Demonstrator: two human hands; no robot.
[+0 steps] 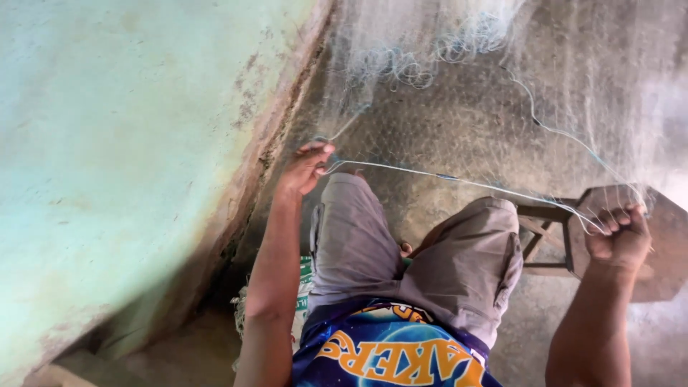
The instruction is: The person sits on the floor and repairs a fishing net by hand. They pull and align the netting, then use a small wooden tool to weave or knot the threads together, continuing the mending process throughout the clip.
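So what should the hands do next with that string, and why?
Probably slide the left hand along the line toward the right hand. The line runs stretched between both hands, the right fist grips it, and the fine net hangs loose beyond.

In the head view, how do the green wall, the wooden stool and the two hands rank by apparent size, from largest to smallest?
1. Green wall, clearly largest.
2. Wooden stool, partly cut off by the frame.
3. Right hand and left hand: look about alike, so not ranked.

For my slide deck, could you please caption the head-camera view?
Seated by a pale green wall, a person's left hand and right hand stretch a cord of fine fishing net across the knees.
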